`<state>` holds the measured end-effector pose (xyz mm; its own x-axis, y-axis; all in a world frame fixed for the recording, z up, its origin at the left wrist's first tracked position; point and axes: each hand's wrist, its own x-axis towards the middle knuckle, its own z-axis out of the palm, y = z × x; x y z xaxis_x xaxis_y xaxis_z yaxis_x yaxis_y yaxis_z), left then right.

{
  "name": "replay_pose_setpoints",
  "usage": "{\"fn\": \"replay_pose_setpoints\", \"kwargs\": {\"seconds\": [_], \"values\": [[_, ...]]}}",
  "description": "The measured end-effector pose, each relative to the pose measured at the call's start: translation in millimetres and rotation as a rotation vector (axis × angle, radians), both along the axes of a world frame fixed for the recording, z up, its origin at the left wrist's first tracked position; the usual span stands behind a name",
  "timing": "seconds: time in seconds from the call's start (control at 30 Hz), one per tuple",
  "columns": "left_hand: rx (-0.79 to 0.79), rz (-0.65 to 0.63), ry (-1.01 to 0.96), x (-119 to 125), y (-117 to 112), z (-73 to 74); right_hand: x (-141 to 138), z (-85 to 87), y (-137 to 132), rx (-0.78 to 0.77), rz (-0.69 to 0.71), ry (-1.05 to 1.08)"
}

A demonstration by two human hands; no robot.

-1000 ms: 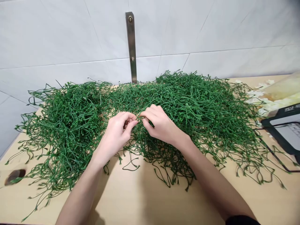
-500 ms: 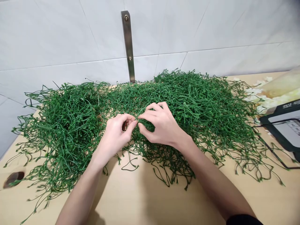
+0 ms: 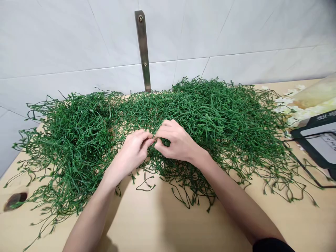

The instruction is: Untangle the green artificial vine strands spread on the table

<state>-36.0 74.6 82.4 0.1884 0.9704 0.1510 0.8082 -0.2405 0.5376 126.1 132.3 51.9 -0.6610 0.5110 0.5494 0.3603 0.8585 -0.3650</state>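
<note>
Thin green plastic stems with small branched tips lie in a tangled pile, with a dense heap [image 3: 76, 140] on the left and a larger heap [image 3: 225, 115] on the right. Over the gap between them, my left hand [image 3: 133, 148] and my right hand [image 3: 175, 141] meet fingertip to fingertip. Both pinch at a tiny part of a green stem [image 3: 154, 138], mostly hidden by the fingers. The other fingers of my right hand are curled together. A few loose stems [image 3: 146, 189] rest on the wood just below my hands.
The pale wooden table [image 3: 136, 220] backs onto a white tiled wall [image 3: 65, 38]. A metal bar [image 3: 143, 52] is bolted upright there. At the right are white flowers [image 3: 285, 101], a black-framed device [image 3: 319, 143] and a dark cable. A dark knot [image 3: 15, 202] marks the wood at left.
The fingers of my right hand have drawn closer together and its thumb and index now meet my left fingertips. Both hands sit slightly lower. The piles look unchanged.
</note>
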Motion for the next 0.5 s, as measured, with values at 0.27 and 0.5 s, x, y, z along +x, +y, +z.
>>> {"fn": "replay_pose_setpoints", "kwargs": {"seconds": [0.27, 0.5], "values": [[-0.040, -0.063, -0.057, -2, 1, 0.6, 8, -11.1, 15, -0.062, 0.221, 0.123], [0.023, 0.024, -0.105, -3, 1, -1.1, 11, -2.9, 13, -0.237, 0.160, 0.131]]}}
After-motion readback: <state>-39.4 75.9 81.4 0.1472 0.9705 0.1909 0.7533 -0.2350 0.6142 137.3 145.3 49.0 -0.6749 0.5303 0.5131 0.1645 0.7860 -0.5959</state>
